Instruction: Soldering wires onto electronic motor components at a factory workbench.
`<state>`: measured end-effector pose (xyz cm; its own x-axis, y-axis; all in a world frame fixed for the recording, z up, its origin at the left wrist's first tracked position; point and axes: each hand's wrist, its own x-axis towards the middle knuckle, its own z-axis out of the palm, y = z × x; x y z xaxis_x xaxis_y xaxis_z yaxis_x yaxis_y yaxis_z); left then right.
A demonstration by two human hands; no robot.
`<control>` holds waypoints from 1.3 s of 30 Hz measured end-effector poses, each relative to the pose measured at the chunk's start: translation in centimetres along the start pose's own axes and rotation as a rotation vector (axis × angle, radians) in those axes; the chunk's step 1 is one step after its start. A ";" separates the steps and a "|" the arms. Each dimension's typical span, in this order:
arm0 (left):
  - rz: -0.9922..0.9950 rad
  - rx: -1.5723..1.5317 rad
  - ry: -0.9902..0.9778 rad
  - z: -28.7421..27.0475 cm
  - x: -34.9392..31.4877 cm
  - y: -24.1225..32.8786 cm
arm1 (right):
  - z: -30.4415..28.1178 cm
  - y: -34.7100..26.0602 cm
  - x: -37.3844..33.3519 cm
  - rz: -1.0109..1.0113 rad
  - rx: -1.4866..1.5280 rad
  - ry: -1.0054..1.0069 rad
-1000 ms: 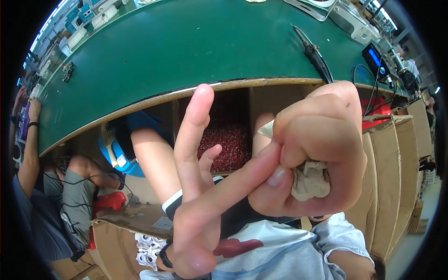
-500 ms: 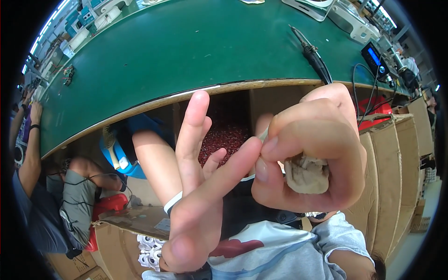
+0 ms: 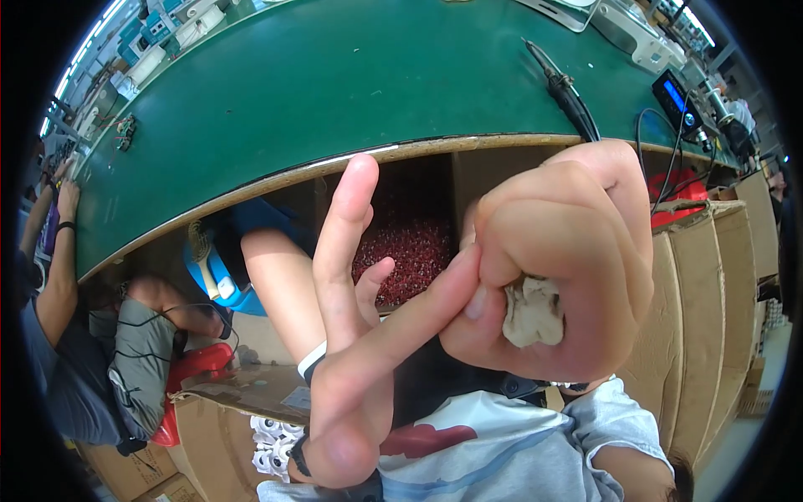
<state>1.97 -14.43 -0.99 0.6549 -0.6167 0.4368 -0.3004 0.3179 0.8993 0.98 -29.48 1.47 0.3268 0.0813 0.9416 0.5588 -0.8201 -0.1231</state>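
Note:
My right hand (image 3: 577, 251) is curled closed in front of the bench edge. A crumpled off-white piece (image 3: 534, 314), soft-looking like cloth or thin rubber, shows in the hollow of its fingers. The thumb and index finger of that hand press on the tip of one outstretched finger of my left hand (image 3: 355, 335). Whatever may lie between those fingertips is hidden. My left hand's other fingers stand spread, one pointing up toward the bench, and nothing is held in them.
A soldering iron (image 3: 562, 88) lies on the green bench (image 3: 335, 92), beside a black control box with a lit display (image 3: 679, 105). Dark red small parts (image 3: 406, 251) fill a box below. Cardboard boxes (image 3: 686, 293) stand right. Another person's arm (image 3: 63, 251) rests at the left.
My right hand has closed more tightly around the fingertip, and less of the off-white piece shows. The left hand has barely moved.

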 end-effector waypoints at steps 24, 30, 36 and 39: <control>0.007 -0.042 -0.022 0.7 0.4 0.1 | -0.8 0.2 0.0 0.081 0.158 -0.043; -0.039 -0.097 -0.022 0.8 0.5 0.3 | -1.2 0.6 0.1 0.063 0.126 -0.086; 0.014 -0.172 0.124 3.0 0.5 0.6 | -1.8 0.9 0.1 0.034 0.129 -0.130; -0.052 -0.057 0.143 2.9 0.4 1.1 | -2.2 1.1 -0.1 0.018 0.106 -0.159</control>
<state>-0.13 -16.39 0.27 0.7617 -0.5263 0.3779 -0.2259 0.3310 0.9162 -0.08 -31.63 1.97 0.4490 0.1627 0.8786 0.6262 -0.7588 -0.1795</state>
